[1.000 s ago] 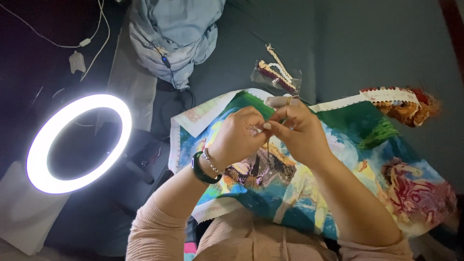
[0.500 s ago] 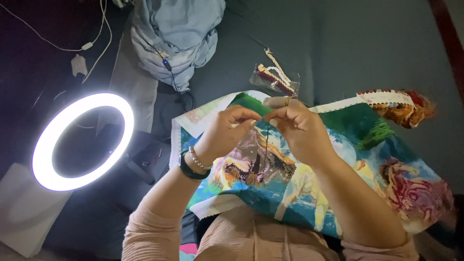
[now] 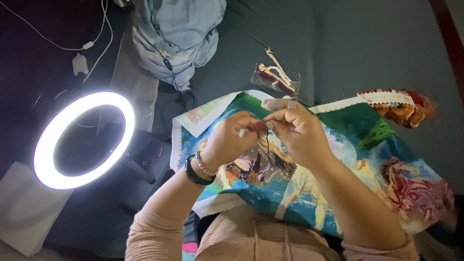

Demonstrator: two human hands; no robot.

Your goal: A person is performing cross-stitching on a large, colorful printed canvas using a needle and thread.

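Both hands meet over the colourful needlepoint canvas (image 3: 367,140): left hand (image 3: 229,140) and right hand (image 3: 295,133) fingers pinch a dark thread (image 3: 267,145) between them, ring light (image 3: 84,140) glowing alongside.

We are viewing a home craft corner: ring light (image 3: 84,140) glowing at nine o'clock, clothing bundle (image 3: 176,36) lying at twelve.

One package was visible: a small clear plastic bag (image 3: 276,79), roughly rectangular, lying on the dark grey surface (image 3: 367,48) at the far side, just beyond the colourful embroidered cloth (image 3: 338,159). It held cream and dark red threads. No labels, signs or screens were seen.
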